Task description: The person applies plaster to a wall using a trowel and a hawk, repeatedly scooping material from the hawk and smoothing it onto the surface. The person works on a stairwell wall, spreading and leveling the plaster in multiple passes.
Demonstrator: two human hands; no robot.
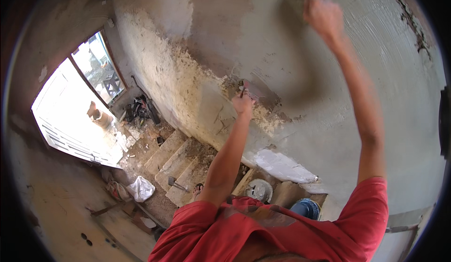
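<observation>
One big wall (272,60) fills much of the right side, and grey plaster (397,67) coats a lot of it. The plaster looks wet, so I think it is soft, slick and easy to mark. The flat tool (257,93) is on or just by the wall, at a rough brown patch (272,101). It is likely light and stiff, and best held from its back, not by its edge. The second tool (293,2) is higher up, too blurred to name. The right grip (324,15) is curled around it; how tight, I cannot tell. The left grip (243,103) is closed around the flat tool's small dark handle (242,92).
</observation>
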